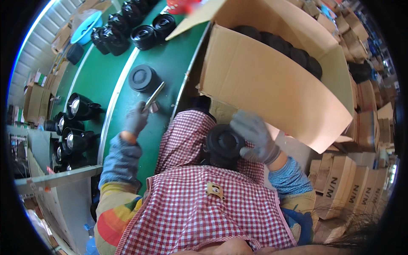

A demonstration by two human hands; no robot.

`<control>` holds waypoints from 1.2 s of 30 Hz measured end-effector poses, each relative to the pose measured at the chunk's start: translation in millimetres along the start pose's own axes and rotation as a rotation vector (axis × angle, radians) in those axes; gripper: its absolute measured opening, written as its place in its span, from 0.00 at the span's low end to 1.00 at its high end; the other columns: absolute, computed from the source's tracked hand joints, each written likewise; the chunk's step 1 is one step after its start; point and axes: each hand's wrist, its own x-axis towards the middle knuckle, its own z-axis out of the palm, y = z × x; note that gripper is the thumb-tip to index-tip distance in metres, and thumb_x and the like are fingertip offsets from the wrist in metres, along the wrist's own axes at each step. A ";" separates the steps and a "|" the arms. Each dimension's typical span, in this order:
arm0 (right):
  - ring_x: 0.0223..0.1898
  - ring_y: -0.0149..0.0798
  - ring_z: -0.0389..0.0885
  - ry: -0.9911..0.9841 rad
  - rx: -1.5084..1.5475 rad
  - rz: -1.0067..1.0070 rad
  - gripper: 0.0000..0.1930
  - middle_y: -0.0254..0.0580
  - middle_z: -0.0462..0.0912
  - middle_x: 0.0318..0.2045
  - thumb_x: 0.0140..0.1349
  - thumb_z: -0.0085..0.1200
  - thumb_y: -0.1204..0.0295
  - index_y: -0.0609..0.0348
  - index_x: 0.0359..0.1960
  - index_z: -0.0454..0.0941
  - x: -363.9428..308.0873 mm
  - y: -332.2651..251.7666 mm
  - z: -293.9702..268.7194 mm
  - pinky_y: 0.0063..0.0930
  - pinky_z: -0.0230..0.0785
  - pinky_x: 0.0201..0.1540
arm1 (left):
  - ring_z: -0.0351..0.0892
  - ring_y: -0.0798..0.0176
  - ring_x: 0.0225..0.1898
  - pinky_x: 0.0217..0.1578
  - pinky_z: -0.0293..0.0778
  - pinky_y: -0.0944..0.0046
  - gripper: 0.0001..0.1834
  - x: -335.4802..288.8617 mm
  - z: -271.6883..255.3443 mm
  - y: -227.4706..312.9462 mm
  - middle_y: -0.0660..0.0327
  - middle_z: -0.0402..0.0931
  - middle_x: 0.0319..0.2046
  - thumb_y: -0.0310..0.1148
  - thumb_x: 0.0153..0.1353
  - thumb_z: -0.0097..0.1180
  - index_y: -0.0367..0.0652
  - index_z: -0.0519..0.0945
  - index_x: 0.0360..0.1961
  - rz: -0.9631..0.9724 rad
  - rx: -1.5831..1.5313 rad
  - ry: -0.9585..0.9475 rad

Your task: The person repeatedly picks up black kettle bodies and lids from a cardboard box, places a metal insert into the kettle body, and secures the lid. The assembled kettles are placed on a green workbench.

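Observation:
My left hand (pixel 137 118), in a grey glove, is over the green bench (pixel 163 70) and closed on a slim metal tool (pixel 154 96) that points up and to the right. Its exact kind cannot be made out. Just beyond the tool, a black round part (pixel 143 78) with a ringed top sits on the bench. Between my knees rests a larger black round part (pixel 224 143) with a stepped, ringed face. Against its right side is my gloved right hand (pixel 256 135), fingers stretched out and thumb by the part's edge.
A large open cardboard box (pixel 272 80) with several black round parts (pixel 293 53) stands at the right. Black lidded vessels (pixel 78 106) line the bench's left side. Wrapped black items (pixel 111 36) and a blue basin (pixel 86 27) are farther off. Stacked cartons (pixel 346 182) are at lower right.

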 end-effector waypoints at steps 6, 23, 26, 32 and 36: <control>0.57 0.54 0.80 0.064 -0.285 -0.173 0.30 0.51 0.82 0.55 0.68 0.53 0.45 0.57 0.60 0.80 80.9 -22.1 -50.8 0.48 0.70 0.60 | 0.80 0.65 0.37 0.39 0.76 0.65 0.20 -16.4 -130.8 146.7 0.59 0.81 0.36 0.22 0.62 0.59 0.32 0.80 0.56 0.087 -0.550 -0.626; 0.35 0.49 0.87 -0.180 0.168 0.253 0.21 0.48 0.88 0.35 0.55 0.68 0.65 0.53 0.51 0.87 -15.9 40.8 -12.2 0.40 0.78 0.40 | 0.83 0.42 0.43 0.43 0.79 0.52 0.17 -11.8 -14.9 232.4 0.46 0.82 0.40 0.30 0.61 0.60 0.37 0.81 0.51 0.850 -0.278 -0.784; 0.34 0.49 0.87 -0.191 0.171 0.246 0.20 0.47 0.87 0.33 0.57 0.66 0.64 0.51 0.52 0.86 -18.8 43.8 -9.3 0.41 0.78 0.39 | 0.83 0.41 0.41 0.41 0.79 0.51 0.16 -18.3 -26.6 240.1 0.46 0.82 0.38 0.30 0.62 0.60 0.37 0.80 0.50 0.744 -0.198 -0.849; 0.31 0.52 0.85 -0.461 -0.016 0.196 0.18 0.46 0.85 0.29 0.65 0.59 0.53 0.44 0.51 0.83 -7.8 38.1 -21.4 0.46 0.75 0.35 | 0.84 0.46 0.31 0.30 0.78 0.51 0.16 -33.9 -28.9 252.0 0.50 0.80 0.29 0.31 0.62 0.60 0.41 0.75 0.51 0.871 0.189 -0.722; 0.35 0.53 0.83 -0.623 -0.003 0.005 0.23 0.43 0.85 0.34 0.68 0.52 0.45 0.47 0.49 0.83 5.0 64.1 -26.0 0.48 0.74 0.39 | 0.84 0.52 0.29 0.26 0.77 0.52 0.12 -46.7 -23.8 266.7 0.54 0.79 0.31 0.32 0.64 0.58 0.37 0.75 0.45 0.866 0.249 -0.640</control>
